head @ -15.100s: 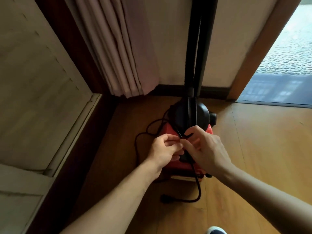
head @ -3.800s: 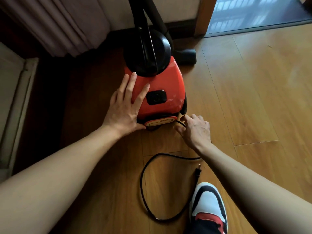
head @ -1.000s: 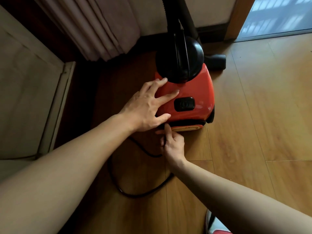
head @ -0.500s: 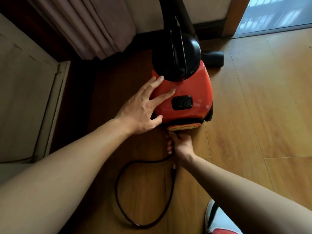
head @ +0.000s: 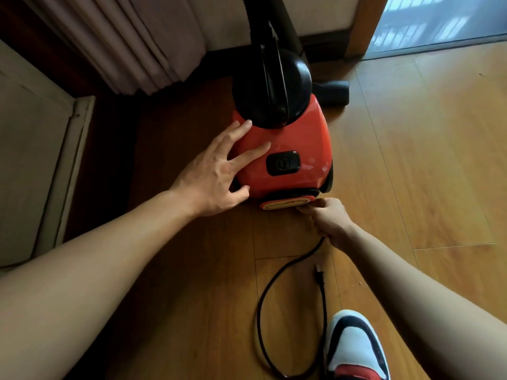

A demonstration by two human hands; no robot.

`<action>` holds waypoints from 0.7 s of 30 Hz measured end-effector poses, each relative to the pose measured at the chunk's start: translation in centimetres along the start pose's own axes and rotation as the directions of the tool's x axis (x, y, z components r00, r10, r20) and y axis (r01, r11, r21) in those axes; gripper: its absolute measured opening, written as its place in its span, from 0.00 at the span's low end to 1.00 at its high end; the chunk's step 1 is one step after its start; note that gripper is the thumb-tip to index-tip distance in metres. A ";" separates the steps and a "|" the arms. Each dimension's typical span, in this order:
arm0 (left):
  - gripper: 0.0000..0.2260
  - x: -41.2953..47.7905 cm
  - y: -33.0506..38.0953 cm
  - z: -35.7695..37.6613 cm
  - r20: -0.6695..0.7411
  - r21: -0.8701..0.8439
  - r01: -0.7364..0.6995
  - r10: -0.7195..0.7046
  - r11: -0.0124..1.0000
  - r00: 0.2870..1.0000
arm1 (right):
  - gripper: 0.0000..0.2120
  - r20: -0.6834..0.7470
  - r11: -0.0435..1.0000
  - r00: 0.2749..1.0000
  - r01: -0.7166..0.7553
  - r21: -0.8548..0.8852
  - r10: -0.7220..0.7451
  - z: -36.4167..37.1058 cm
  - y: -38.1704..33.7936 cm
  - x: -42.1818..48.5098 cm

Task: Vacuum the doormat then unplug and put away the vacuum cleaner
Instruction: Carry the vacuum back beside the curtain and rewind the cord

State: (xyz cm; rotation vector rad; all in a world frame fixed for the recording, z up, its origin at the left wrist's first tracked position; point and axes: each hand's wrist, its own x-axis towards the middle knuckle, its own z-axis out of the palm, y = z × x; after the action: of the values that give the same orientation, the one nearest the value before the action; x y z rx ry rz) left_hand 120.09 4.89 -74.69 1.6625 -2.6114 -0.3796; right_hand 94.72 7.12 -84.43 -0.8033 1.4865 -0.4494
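The red vacuum cleaner (head: 296,149) stands on the wooden floor, its black top and hose rising toward the wall. My left hand (head: 219,171) rests flat on its left side with fingers spread. At the cleaner's lower rear edge, my right hand (head: 327,218) grips the black power cord (head: 274,275). From that hand the cord runs down in a loop across the floor and ends in the loose plug (head: 319,275).
A pale curtain (head: 129,42) hangs at the back left beside a white panel (head: 30,160). The black floor nozzle (head: 333,91) lies behind the cleaner. A glass door (head: 436,20) is at the back right. My shoe (head: 354,349) is near the cord loop.
My right hand has shifted right along the cleaner's rear edge, still gripping the cord. The cord loop and plug have moved right. My left hand stays on the cleaner.
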 end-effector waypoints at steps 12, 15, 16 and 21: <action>0.33 0.4 0.0 -1.3 0.041 0.099 0.015 -0.019 0.995 0.999 | 0.16 0.088 0.842 0.994 -0.101 0.530 0.064 -3.6 -4.2 -5.0; 0.32 0.6 0.4 -1.9 0.062 0.143 0.013 -0.022 0.990 0.998 | 0.17 0.043 0.821 0.999 -0.024 0.571 -0.001 -1.8 -6.6 -7.4; 0.31 0.6 0.5 -2.0 0.061 0.146 0.013 -0.022 0.989 0.998 | 0.16 0.045 0.827 0.999 -0.010 0.561 -0.019 -0.7 -7.0 -8.4; 0.28 0.7 0.6 -2.0 0.045 0.121 0.007 -0.013 0.993 0.999 | 0.18 0.024 0.864 0.991 0.104 0.493 -0.133 5.2 -6.3 -10.4</action>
State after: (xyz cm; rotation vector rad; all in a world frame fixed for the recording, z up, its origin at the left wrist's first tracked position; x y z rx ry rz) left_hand 119.60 4.13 -72.69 1.7223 -2.7109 -0.2671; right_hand 100.31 11.33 -73.22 -0.4939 1.1945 -0.8525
